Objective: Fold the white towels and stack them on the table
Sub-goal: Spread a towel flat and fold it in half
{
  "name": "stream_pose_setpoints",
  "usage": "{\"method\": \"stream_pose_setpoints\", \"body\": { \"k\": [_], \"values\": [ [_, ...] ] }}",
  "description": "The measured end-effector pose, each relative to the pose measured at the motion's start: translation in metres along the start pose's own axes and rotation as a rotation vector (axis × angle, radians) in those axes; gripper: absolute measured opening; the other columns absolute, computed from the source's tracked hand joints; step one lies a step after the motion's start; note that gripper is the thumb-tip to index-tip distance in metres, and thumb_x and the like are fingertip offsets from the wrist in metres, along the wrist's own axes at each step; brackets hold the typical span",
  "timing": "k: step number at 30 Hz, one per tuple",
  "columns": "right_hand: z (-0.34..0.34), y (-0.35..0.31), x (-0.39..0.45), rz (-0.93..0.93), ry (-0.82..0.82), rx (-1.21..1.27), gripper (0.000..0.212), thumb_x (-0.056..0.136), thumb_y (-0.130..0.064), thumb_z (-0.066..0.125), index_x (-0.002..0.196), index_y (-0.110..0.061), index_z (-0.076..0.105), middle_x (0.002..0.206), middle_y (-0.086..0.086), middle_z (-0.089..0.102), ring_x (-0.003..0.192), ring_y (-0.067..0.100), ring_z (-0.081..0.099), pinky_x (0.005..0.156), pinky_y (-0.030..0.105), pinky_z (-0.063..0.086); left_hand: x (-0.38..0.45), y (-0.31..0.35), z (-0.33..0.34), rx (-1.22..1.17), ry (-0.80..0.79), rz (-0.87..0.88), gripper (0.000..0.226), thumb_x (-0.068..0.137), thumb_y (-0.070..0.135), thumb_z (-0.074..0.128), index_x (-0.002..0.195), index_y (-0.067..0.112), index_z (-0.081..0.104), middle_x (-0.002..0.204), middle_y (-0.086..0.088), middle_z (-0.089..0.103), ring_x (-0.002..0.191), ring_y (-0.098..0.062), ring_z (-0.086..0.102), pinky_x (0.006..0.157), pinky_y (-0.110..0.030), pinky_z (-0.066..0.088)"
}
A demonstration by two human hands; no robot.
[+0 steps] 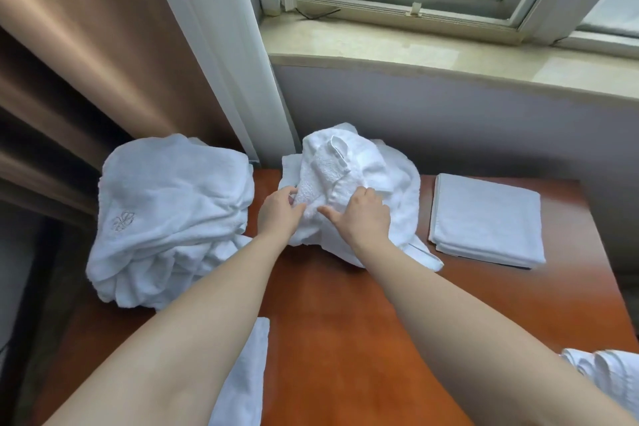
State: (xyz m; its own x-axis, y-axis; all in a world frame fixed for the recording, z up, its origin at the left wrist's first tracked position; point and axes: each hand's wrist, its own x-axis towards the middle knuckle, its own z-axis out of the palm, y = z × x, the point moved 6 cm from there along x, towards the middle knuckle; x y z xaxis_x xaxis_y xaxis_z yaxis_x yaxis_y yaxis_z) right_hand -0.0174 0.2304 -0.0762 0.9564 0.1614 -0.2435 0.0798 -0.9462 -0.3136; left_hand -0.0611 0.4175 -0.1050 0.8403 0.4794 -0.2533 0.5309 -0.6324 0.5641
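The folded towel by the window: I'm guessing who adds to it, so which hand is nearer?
Right. The right hand is on the crumpled pile beside the folded towel; the left hand is farther, across the pile.

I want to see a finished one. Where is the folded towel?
In the head view, the folded towel lies flat on the table's far right side, beside the crumpled pile, below the windowsill.

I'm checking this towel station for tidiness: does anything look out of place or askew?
Yes. The big crumpled heap with the embroidered emblem spills over the table's left edge. Another white cloth hangs off the near edge. Only the folded towel at right lies neat. Both hands, left hand and right hand, hold the middle pile.
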Motion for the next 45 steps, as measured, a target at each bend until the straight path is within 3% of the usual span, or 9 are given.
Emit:
{"method": "stream_pose_setpoints", "body": {
  "k": [6,10,14,19,22,27,34,39,45],
  "values": [
    [0.011,-0.009,0.003,0.099,-0.002,0.034,0.06,0.089,-0.042,0.063,0.13,-0.005,0.039,0.127,0.011,0.053,0.116,0.029,0.056,0.091,0.042,0.048,-0.004,0.012,0.006,0.16,-0.009,0.141,0.051,0.093,0.032,0.069,0.138,0.017,0.054,0.133,-0.002,0.057,0.116,-0.023,0.058,0.087,-0.034,0.049],
    [0.004,-0.005,0.006,0.046,0.035,0.096,0.029,0.095,-0.025,0.05,0.117,-0.006,0.043,0.103,0.012,0.064,0.094,0.035,0.064,0.067,0.038,0.043,-0.007,0.015,0.006,0.176,0.014,0.145,0.037,0.094,0.021,0.066,0.129,0.014,0.057,0.124,-0.004,0.062,0.106,-0.024,0.061,0.08,-0.033,0.048],
    [-0.002,0.015,-0.002,0.052,0.077,0.301,0.008,0.096,-0.02,0.041,0.096,-0.012,0.043,0.074,0.002,0.052,0.074,0.033,0.053,0.059,0.037,0.031,-0.009,0.021,0.009,0.269,-0.034,0.149,0.034,0.092,0.01,0.063,0.122,0.014,0.048,0.101,-0.009,0.062,0.083,-0.026,0.057,0.063,-0.032,0.039],
    [-0.018,0.053,-0.019,0.177,0.282,0.525,0.008,0.097,-0.017,0.039,0.092,-0.013,0.043,0.069,0.001,0.049,0.07,0.029,0.045,0.059,0.038,0.027,-0.007,0.011,-0.005,0.093,0.03,0.117,0.011,0.092,0.015,0.056,0.094,0.021,0.046,0.074,0.005,0.048,0.062,-0.014,0.044,0.049,-0.026,0.025],
    [-0.028,0.073,-0.03,0.233,0.33,0.67,0.014,0.098,-0.019,0.039,0.085,-0.016,0.043,0.071,0.0,0.048,0.072,0.028,0.045,0.061,0.038,0.028,-0.009,0.001,-0.021,-0.242,0.07,0.022,0.023,0.091,0.018,0.05,0.07,0.016,0.041,0.062,0.005,0.043,0.059,-0.016,0.04,0.052,-0.03,0.028],
    [-0.056,0.09,-0.058,0.281,0.439,0.87,0.022,0.097,-0.025,0.042,0.075,-0.02,0.041,0.071,-0.002,0.047,0.066,0.017,0.044,0.061,0.038,0.036,-0.023,0.002,-0.055,-0.529,-0.03,-0.014,0.02,0.095,0.016,0.049,0.088,0.001,0.061,0.078,-0.004,0.06,0.071,-0.015,0.05,0.066,-0.033,0.042],
    [-0.127,0.076,-0.098,0.187,0.542,1.029,0.026,0.084,-0.032,0.049,0.064,-0.019,0.036,0.061,-0.007,0.037,0.051,0.006,0.032,0.054,0.033,0.031,-0.053,0.013,-0.121,-0.692,-0.125,0.069,0.02,0.094,0.011,0.052,0.091,0.008,0.072,0.078,-0.001,0.071,0.074,-0.014,0.063,0.068,-0.031,0.053],
    [-0.179,0.055,-0.117,0.191,0.356,1.298,0.015,0.084,-0.027,0.062,0.078,-0.013,0.061,0.075,0.011,0.055,0.069,0.022,0.053,0.067,0.036,0.044,-0.066,0.039,-0.184,-0.784,-0.273,0.142,0.026,0.102,0.013,0.053,0.096,0.001,0.075,0.084,-0.011,0.071,0.082,-0.028,0.064,0.072,-0.035,0.056],
    [-0.22,0.046,-0.142,0.225,-0.308,1.271,0.051,0.071,-0.048,0.074,0.101,-0.008,0.075,0.09,0.017,0.074,0.074,0.031,0.071,0.068,0.035,0.058,-0.099,0.08,-0.232,-0.836,-0.823,0.188,0.045,0.086,0.04,0.07,0.113,0.005,0.076,0.112,-0.013,0.073,0.101,-0.025,0.07,0.088,-0.035,0.058]
  ]
}}
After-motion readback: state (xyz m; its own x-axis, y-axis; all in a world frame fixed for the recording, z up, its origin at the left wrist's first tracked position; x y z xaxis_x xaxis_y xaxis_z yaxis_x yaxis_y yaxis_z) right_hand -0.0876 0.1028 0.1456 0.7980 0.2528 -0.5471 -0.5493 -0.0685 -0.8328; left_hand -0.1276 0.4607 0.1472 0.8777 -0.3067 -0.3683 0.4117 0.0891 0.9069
